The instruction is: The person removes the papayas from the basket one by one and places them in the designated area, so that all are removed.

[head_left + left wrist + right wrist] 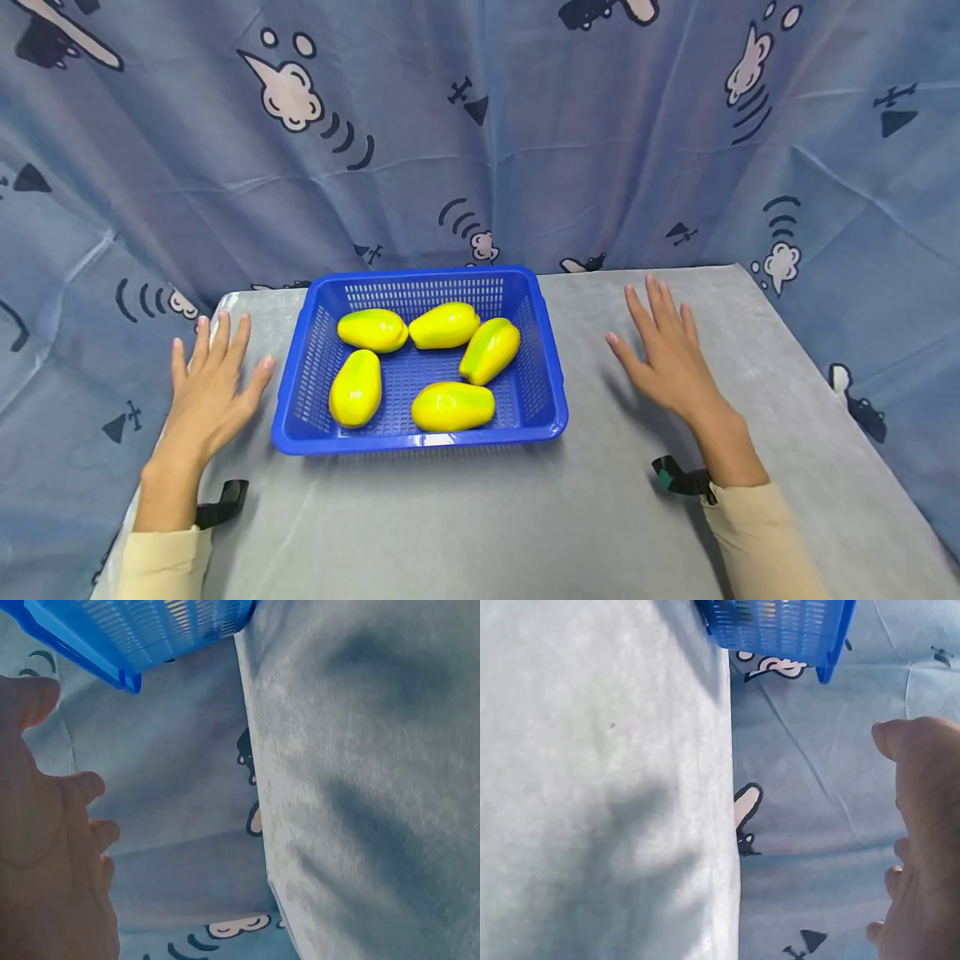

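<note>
Blue curtain point(420, 125), printed with clouds and dark shapes, is hung behind and around a pale grey table point(420, 525). Near the table's far edge, a blue basket point(337, 444) is set, its walls pierced by small slots. Judged by its thin plastic, it is likely to be light and fairly stiff, perhaps flexing a little under load; it is probably best taken by the rims of its two short sides.

On either side a bare hand is held with fingers spread and nothing gripped: the left hand point(210, 392) just beside the basket, the right hand point(671, 358) farther off. Neither is touching it.

Inside, five yellow fruits point(453, 407) are laid in a loose ring. Their glossy skins are likely to be slippery, and rolling may be expected; a hold around the middle seems safest. Whether they are heavy or soft cannot be told.
</note>
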`<act>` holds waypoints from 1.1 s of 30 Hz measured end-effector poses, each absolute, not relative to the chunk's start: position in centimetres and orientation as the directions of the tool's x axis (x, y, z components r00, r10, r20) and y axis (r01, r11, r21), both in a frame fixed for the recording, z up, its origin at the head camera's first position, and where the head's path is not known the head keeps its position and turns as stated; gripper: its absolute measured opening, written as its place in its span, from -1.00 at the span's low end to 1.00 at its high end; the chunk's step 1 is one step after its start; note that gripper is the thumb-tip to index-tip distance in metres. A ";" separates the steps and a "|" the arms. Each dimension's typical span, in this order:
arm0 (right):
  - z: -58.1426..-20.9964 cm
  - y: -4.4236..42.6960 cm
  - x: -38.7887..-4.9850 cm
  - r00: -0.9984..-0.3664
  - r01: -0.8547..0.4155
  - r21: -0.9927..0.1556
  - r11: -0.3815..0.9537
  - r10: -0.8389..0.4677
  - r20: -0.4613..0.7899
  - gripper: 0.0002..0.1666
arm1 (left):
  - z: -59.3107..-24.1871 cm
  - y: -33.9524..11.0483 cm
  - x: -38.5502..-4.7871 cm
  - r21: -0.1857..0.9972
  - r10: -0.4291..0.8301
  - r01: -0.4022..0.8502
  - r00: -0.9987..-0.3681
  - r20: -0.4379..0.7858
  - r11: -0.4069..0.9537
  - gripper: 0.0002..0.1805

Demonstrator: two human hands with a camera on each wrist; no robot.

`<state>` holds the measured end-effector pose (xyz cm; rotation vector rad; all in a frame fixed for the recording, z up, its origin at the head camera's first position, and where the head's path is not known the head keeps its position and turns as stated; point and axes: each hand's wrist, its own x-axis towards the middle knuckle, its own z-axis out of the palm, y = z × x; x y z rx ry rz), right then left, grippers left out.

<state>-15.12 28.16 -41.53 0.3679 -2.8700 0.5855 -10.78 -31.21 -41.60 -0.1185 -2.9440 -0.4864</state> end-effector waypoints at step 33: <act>-34.6 22.4 -14.6 -0.890 -0.446 -0.447 0.775 -0.437 0.130 -0.18 | -40.5 -28.1 -11.8 0.815 0.107 0.059 -0.994 -0.004 0.577 -0.10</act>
